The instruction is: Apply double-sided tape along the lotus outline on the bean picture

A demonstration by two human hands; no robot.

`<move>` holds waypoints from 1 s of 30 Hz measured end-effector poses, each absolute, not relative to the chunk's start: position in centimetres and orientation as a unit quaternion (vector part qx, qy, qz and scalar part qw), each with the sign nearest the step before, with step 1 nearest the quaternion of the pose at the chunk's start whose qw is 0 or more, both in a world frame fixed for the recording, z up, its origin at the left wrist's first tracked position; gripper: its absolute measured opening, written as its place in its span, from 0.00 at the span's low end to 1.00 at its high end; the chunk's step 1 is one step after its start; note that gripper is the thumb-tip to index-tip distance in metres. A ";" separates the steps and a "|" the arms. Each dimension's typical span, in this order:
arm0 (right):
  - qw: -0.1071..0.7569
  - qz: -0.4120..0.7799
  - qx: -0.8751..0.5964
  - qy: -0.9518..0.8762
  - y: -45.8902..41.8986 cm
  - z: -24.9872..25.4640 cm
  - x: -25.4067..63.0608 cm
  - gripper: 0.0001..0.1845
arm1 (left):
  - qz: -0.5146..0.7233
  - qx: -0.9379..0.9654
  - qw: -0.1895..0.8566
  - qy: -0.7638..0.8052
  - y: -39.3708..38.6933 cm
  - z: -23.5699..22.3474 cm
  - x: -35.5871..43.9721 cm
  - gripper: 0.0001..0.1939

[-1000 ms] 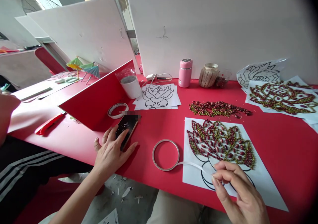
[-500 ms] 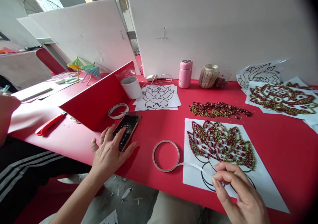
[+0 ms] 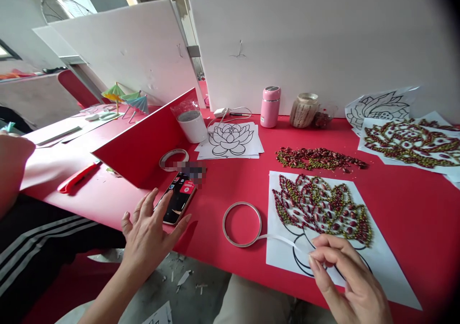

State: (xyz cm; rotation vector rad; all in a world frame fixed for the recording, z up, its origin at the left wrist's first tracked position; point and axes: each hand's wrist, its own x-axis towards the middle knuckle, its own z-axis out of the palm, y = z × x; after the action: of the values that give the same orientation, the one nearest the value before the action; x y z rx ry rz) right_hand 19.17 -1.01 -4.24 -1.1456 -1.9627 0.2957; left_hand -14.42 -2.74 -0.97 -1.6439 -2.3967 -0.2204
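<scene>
Pinching the free end of the white tape strip (image 3: 280, 239) between thumb and fingers of the right hand (image 3: 354, 276), over the unfilled lower part of the lotus sheet (image 3: 386, 271). Running back to the narrow tape roll (image 3: 242, 245), just beside the sheet on the red table (image 3: 215, 190). Could drag the roll against the sheet if tugged, or dislodge beans (image 3: 319, 204) if swung into them; cannot tell whether glued. Holding the left hand (image 3: 149, 237) open and spread at the phone (image 3: 178, 204): might jerk the tape through divided attention.
</scene>
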 end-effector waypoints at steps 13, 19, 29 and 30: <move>0.417 0.125 -0.445 -0.783 -1.0 -4.3 19.1 0.05 | -0.068 -0.551 0.101 -0.826 -3.3 -1.1 -15.3 0.28; 0.418 0.124 -0.441 -0.784 -1.0 -4.3 19.0 0.05 | -0.028 -0.556 0.070 -0.828 -1.1 -0.7 -16.7 0.33; 0.418 0.126 -0.443 -0.783 -1.1 -4.2 19.0 0.05 | -0.005 -0.560 0.066 -0.826 0.1 -1.2 -17.6 0.34; 0.418 0.126 -0.444 -0.783 -1.1 -4.3 19.0 0.05 | -0.004 -0.560 0.065 -0.826 0.2 -1.2 -17.6 0.34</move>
State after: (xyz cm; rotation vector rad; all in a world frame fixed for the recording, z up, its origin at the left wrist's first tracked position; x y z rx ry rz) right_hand 19.01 -1.06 -4.26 -1.1130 -1.9645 0.3157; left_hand -17.60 0.15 -1.18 -1.6901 -2.4927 -0.0121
